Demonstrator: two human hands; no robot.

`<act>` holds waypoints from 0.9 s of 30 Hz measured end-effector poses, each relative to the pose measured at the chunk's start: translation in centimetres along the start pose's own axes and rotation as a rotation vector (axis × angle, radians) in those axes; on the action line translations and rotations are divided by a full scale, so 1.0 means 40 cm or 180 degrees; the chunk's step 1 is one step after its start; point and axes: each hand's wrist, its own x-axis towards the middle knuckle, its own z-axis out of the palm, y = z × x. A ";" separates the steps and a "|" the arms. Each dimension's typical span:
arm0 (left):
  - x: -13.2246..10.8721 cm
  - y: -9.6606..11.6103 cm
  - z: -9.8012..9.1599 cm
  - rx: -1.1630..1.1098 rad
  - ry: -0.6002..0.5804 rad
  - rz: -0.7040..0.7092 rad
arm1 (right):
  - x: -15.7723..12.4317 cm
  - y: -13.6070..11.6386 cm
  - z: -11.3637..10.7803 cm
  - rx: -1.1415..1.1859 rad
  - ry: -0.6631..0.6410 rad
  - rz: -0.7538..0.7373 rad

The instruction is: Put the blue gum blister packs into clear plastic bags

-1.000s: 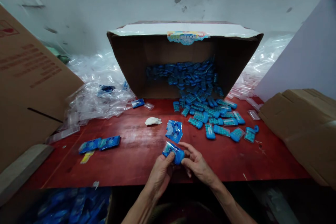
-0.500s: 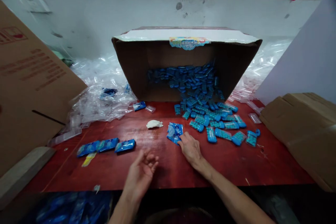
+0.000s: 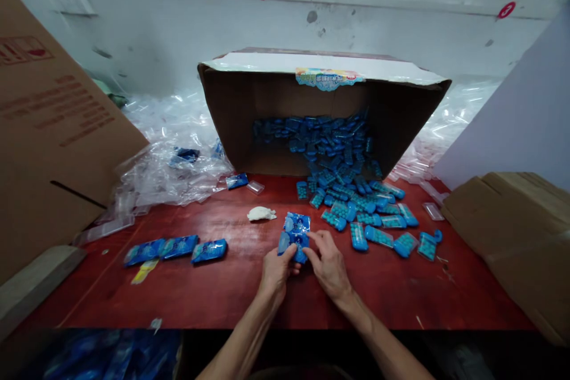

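My left hand [image 3: 276, 268] grips a small blue printed packet [image 3: 291, 243], its thumb on top of the packet. My right hand [image 3: 329, 264] has its thumb and index finger at the right edge of the same packet, pinching it. Just beyond lies another blue packet [image 3: 297, 222], partly covered by the held one. A crumpled white scrap [image 3: 262, 214] rests to their left. To the right are several clear cases [image 3: 358, 236] filled with blue-green beads and capped in blue.
A tipped carton [image 3: 325, 59] spills more bead cases onto the red table [image 3: 222, 297]. Three plump blue packets [image 3: 178, 246] sit in a row at left. Clear plastic packaging [image 3: 164, 172] heaps behind them. Cardboard boxes stand at left [image 3: 53, 113] and right [image 3: 512, 231].
My left hand has moved up and right and now grips a blue packet. My right hand has shifted slightly to that packet's edge. The camera view has tilted slightly.
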 end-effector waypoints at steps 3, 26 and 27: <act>0.007 -0.003 0.009 -0.0059 -0.0036 -0.0098 | 0.031 0.010 0.008 0.0514 -0.0156 0.0359; 0.031 0.062 0.025 0.0199 -0.0568 -0.0813 | 0.122 0.032 0.048 -0.0179 -0.0228 0.0912; 0.023 0.067 0.024 0.0185 -0.0632 -0.0890 | 0.125 0.025 0.064 -0.0172 -0.0268 0.0924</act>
